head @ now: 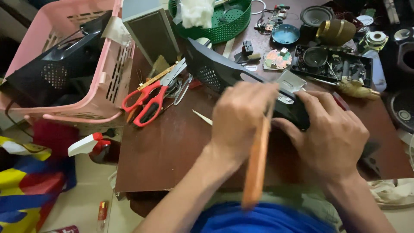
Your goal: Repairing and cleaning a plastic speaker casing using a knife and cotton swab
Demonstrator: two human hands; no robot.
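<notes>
Both hands (241, 114) (332, 133) grip black casing (215, 71), long axis upper-left to lower-right.

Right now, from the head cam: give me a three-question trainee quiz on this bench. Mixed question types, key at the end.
1. True or false: the red-handled scissors lie inside the pink basket.
2. Which of the hands holds the orange-handled tool? A) left hand B) right hand C) neither
3. Fill in: the right hand grips the near end of a long ____ plastic casing with a grille.

Key
1. False. They lie on the brown table, beside the basket.
2. A. The handle is motion-blurred, and its tip is hidden behind the hand.
3. Black.
</notes>
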